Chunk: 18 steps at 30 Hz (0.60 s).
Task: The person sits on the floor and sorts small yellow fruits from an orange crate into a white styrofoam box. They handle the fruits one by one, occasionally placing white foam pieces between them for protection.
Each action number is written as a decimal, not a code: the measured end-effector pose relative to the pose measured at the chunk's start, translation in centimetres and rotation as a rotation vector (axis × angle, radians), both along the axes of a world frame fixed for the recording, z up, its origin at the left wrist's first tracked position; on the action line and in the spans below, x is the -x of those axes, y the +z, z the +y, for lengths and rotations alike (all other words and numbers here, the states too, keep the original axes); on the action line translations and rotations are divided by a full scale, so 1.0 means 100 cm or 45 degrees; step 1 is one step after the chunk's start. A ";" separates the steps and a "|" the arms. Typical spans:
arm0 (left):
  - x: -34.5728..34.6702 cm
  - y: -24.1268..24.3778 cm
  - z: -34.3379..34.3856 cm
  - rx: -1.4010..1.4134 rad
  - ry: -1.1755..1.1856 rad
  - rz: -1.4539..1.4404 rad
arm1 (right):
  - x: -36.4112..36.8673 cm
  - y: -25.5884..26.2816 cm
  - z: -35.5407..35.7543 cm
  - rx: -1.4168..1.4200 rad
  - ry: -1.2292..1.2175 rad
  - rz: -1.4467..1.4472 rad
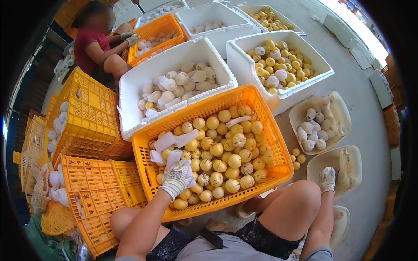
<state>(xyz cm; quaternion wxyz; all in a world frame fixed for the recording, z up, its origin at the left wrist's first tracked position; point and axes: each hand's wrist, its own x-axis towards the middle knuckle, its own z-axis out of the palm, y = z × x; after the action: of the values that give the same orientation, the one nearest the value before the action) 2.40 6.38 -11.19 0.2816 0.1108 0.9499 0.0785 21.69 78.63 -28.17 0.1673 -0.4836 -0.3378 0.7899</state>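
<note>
An orange plastic crate point(284, 169) full of yellow, purple-striped pepino melons point(234, 161) stands before my knees. My left hand point(176, 178), in a striped knit glove, is over the crate's left side, its fingers closed around white foam net. Loose foam net sleeves point(164, 141) lie on the melons nearby. Out to the right, my gloved right hand point(328, 181) reaches into a cut-open white plastic container point(351, 163). It grips a foam-netted melon point(326, 171), mostly hidden by the fingers.
Netted melons fill part of a white foam box point(178, 58) behind the crate; another foam box point(281, 91) holds mostly bare ones. A plastic container point(341, 114) holds netted melons. Yellow crates point(94, 107) are stacked left. Another person point(98, 49) works at an orange crate point(156, 39).
</note>
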 end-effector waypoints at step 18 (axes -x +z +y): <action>0.005 0.004 -0.034 -0.496 0.509 0.399 | 0.151 0.218 -0.105 -0.736 0.456 0.074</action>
<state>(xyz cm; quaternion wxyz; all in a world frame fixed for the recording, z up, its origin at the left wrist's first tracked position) 1.94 2.99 -10.76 0.0845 -0.0154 0.9517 0.2947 6.60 68.15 -6.36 0.1658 -0.3265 -0.6224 0.6918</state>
